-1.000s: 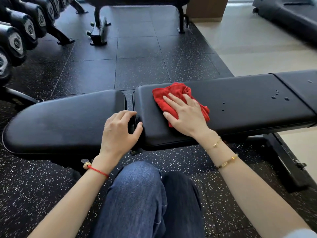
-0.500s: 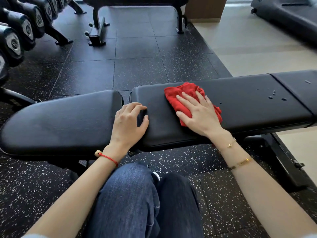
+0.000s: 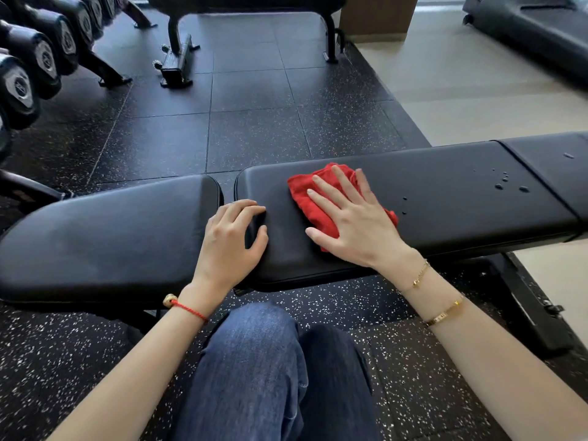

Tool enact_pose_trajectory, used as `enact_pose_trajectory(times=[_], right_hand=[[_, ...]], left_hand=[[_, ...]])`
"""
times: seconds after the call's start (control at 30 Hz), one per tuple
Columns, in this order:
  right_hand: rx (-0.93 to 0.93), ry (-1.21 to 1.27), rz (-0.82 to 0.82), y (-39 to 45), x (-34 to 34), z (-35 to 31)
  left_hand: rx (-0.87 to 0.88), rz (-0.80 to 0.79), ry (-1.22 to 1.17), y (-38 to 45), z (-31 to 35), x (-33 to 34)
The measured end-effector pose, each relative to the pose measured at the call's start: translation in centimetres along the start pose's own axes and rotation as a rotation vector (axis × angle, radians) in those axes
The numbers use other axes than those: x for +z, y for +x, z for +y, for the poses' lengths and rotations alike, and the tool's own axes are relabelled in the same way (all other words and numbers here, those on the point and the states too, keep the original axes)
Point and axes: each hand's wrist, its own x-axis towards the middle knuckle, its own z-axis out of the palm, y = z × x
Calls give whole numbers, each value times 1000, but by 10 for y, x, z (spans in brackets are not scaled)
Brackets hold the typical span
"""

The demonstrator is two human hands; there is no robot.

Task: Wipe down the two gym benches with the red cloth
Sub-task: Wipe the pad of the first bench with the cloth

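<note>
Red cloth (image 3: 321, 198) bunched on the black padded tabletop (image 3: 445, 198) of the near gym bench, pinned flat beneath the right hand (image 3: 353, 218), fingers straight and spread, thumb out at 9 o'clock touching the vinyl. Cloth edges showing past the fingertips at 12 o'clock and beside the heel of the palm at 3 o'clock. Left hand (image 3: 229, 240) set at the gap between the long pad and the shorter seat pad (image 3: 105, 237), fingers loosely curled over the pad's rounded end, thumb resting on top, gripping nothing loose. Water droplets (image 3: 509, 184) beaded on the vinyl at 3 o'clock from the cloth, well apart from it, smaller specks nearer. Red string bracelet (image 3: 191, 310) on the left wrist; two gold bracelets (image 3: 442, 310) on the right forearm. Denim-clad knees (image 3: 270, 370) at 6 o'clock, just below the bench edge. Speckled black rubber floor (image 3: 254, 122) underneath and beyond. Second bench (image 3: 248, 1) at 12 o'clock, only frame and the underside edge of the pad visible. Dumbbell rack (image 3: 38, 58) at 10 o'clock, hex heads facing in. Pale floor (image 3: 477, 90) at 2 o'clock, dark machine (image 3: 534, 30) at its far corner, too cropped to identify.
</note>
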Motion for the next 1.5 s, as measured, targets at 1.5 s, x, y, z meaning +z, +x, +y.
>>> enact_pose_trajectory(times=[1.5], right_hand=[[138, 252, -91, 33, 12, 32]], left_hand=[[25, 151, 168, -25, -18, -7]])
